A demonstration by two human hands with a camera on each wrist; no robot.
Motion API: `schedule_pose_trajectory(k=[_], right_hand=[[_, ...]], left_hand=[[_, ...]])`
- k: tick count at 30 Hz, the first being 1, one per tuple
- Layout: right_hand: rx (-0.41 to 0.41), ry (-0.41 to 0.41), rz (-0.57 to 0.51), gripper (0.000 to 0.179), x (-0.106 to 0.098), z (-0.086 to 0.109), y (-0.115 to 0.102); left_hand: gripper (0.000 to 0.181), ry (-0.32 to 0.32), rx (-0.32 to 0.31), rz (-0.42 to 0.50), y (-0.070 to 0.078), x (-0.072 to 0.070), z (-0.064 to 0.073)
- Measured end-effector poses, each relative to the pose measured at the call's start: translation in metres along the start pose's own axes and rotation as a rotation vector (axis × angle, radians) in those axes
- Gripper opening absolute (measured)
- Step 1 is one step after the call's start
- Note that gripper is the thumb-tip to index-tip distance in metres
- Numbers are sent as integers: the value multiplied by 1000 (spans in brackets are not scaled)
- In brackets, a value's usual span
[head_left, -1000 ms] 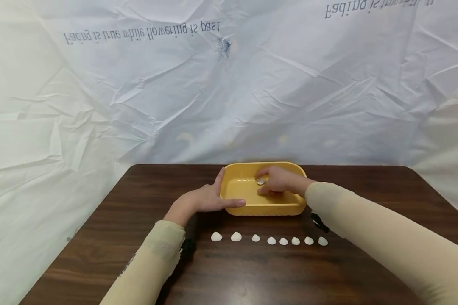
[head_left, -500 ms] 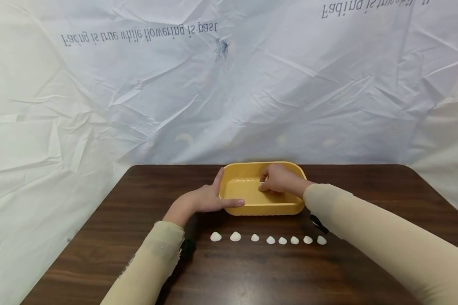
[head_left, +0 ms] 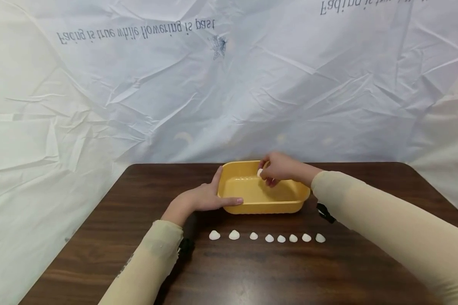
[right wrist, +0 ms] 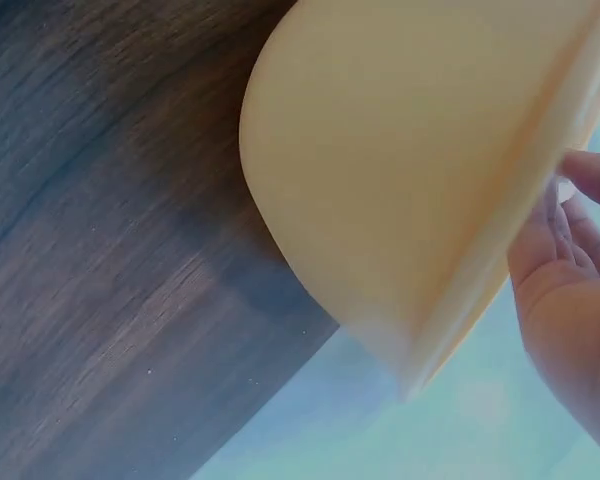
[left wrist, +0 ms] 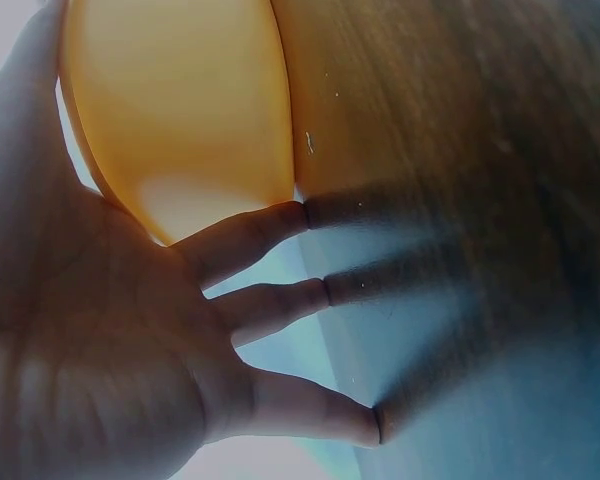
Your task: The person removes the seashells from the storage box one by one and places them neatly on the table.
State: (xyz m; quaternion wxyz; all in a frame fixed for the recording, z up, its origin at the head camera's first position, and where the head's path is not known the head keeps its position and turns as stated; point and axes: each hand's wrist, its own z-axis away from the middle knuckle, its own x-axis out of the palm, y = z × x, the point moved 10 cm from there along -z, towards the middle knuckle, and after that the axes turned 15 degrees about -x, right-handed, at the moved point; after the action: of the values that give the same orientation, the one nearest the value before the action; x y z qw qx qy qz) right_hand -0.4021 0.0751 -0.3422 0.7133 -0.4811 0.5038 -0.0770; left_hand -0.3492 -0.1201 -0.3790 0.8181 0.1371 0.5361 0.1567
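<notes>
My right hand (head_left: 281,166) pinches a small white seashell (head_left: 260,172) between thumb and fingers, raised over the inside of a yellow plastic tub (head_left: 267,208). The right wrist view shows this hand partly, at the tub's far rim, with the shell mostly hidden. My left hand (head_left: 203,198) steadies the tub's left end, its thumb lying straight along the front rim. Seen from the left wrist, straight, spread fingers (left wrist: 280,305) rest their tips on the table beside the tub wall.
In front of the tub, several white seashells (head_left: 269,238) lie in a row across the dark wooden table (head_left: 244,275). A wrinkled white cloth with printed lettering (head_left: 213,106) hangs behind the table's back edge.
The shell lay loose in the tub one second ago; my right fingers have closed on it and lifted it up towards the back rim. The left hand has stayed in place.
</notes>
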Motion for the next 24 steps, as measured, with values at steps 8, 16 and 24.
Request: schedule_pose_trajectory(k=[8,16,24], right_hand=[[-83,38,-20,40,-5,4,-9],[-111,65,-37,43,-10,7,-10],[-169,111,-27,40,-32,21,-23]], left_hand=[[139,-4,-11,-5,-1,-1,1],[138,3,1,-2,0,-1,0],[138,3,-2,-14,0,-1,-2]])
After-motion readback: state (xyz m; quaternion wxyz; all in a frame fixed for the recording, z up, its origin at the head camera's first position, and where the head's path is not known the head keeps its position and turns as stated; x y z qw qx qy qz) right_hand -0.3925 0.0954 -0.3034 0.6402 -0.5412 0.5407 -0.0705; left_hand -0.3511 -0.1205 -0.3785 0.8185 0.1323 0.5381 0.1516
